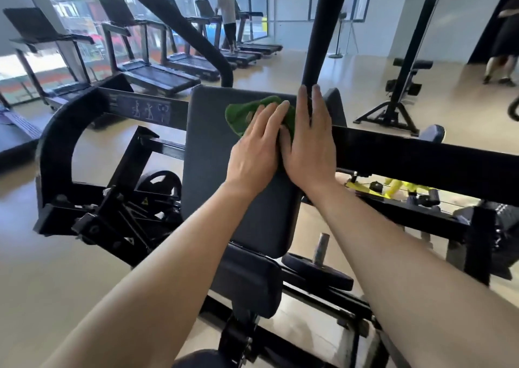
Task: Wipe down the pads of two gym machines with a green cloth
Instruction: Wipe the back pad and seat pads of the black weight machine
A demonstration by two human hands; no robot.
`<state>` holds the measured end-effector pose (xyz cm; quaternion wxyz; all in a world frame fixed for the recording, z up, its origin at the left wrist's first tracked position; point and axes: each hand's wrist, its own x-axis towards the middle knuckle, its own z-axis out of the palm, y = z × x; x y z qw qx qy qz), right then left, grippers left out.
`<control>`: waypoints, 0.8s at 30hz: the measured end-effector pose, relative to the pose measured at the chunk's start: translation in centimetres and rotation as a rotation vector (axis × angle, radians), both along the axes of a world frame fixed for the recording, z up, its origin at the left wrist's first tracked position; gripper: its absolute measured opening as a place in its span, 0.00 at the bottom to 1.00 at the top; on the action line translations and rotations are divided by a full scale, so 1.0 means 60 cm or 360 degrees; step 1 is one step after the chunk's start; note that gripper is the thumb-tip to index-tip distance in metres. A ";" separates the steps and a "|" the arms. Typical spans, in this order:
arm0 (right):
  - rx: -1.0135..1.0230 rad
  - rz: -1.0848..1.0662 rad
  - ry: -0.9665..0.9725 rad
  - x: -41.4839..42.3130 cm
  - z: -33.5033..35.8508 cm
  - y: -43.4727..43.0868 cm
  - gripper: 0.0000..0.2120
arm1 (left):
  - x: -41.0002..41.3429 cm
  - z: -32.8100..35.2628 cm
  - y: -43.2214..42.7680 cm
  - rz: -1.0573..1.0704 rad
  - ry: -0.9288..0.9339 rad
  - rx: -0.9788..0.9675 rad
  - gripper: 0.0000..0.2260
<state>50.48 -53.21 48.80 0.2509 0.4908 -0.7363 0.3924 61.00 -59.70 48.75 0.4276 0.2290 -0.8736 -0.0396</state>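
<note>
A dark grey back pad (213,154) of a black gym machine stands in front of me, with a smaller seat pad (247,278) below it. A crumpled green cloth (247,112) lies on the upper part of the back pad. My left hand (258,146) presses flat on the cloth with straight fingers. My right hand (309,140) lies flat beside it, fingers straight, over the cloth's right edge and the pad's right side. Part of the cloth is hidden under both hands.
A black upright post (323,30) rises just behind my right hand. The machine's black frame (421,165) runs right; a curved arm (53,148) sits left. Treadmills (157,73) line the windows, a person on one. A weight plate (317,272) lies below.
</note>
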 end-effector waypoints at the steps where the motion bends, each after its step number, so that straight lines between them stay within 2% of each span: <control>1: -0.0086 0.0013 -0.0108 0.007 -0.020 0.003 0.31 | -0.002 -0.014 0.007 -0.0004 -0.0007 -0.0019 0.23; 5: -0.0316 0.0137 -0.0695 0.058 -0.122 0.032 0.32 | 0.031 -0.118 0.043 0.0041 -0.0031 -0.0090 0.22; 12: -0.0122 0.0175 -0.1105 0.147 -0.278 0.102 0.36 | 0.118 -0.274 0.090 0.0030 -0.0166 -0.0238 0.20; 16: 0.0019 0.0263 -0.1343 0.163 -0.304 0.134 0.34 | 0.136 -0.271 0.105 -0.0026 -0.0081 -0.0227 0.17; 18: -0.0054 0.0281 -0.1315 0.154 -0.272 0.138 0.32 | 0.127 -0.235 0.099 -0.0019 -0.0002 -0.0152 0.14; 20: -0.0281 0.0237 -0.1191 0.141 -0.206 0.128 0.31 | 0.109 -0.191 0.090 -0.0019 0.0099 -0.0025 0.14; 22: -0.0527 0.0264 -0.0904 0.125 -0.120 0.105 0.29 | 0.085 -0.144 0.075 -0.0034 0.0217 0.0070 0.16; 24: -0.0513 0.0348 -0.0535 0.102 -0.057 0.070 0.25 | 0.064 -0.105 0.052 0.0025 0.0206 0.0136 0.18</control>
